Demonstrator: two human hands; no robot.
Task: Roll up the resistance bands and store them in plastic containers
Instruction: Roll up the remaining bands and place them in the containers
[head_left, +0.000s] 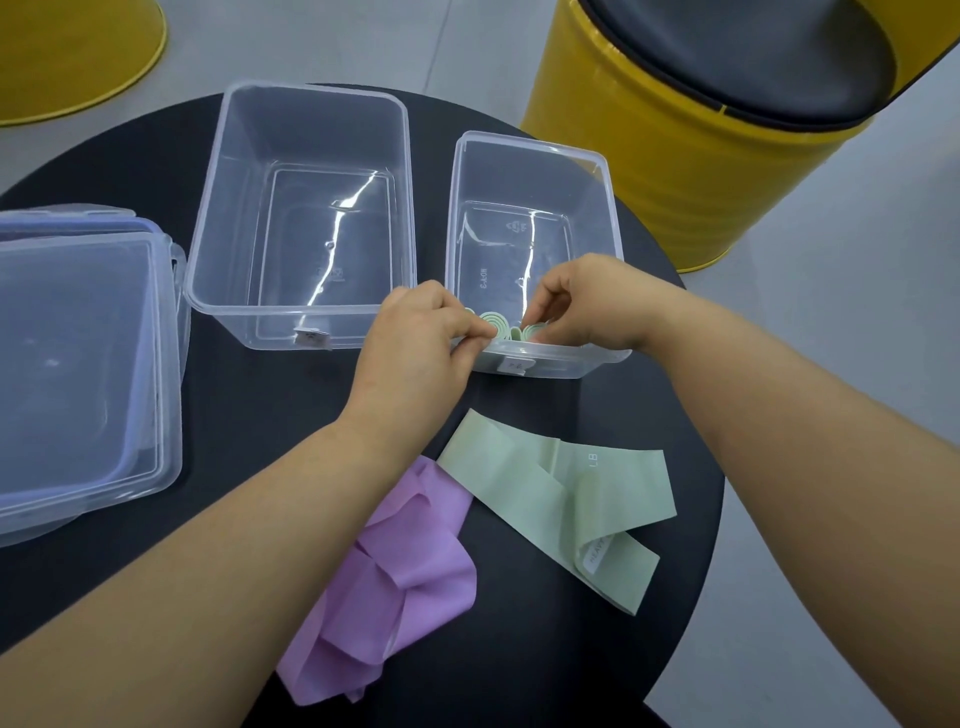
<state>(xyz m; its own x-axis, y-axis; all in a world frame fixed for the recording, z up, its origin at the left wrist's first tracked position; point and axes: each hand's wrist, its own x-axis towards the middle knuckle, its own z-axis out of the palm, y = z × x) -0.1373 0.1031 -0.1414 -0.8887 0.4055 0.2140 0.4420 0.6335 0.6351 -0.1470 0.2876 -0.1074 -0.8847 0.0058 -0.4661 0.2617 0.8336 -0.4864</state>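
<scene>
Black round table (260, 395). Large clear container (244, 171) left, small container (587, 208) right. Both forearms reach forward, wrists bent over small container's near wall. Left hand (415, 348), right hand (587, 306): fingers curled, pinching rolled green bands (493, 325) inside near end. Purple band (395, 571) and loose green band (561, 493) flat on table, nearer person.

In the smaller clear container (530, 141), rolled pale-green bands (492, 323) stand on end; a green band (519, 483) and a purple band (415, 566) lie unrolled before it.
</scene>
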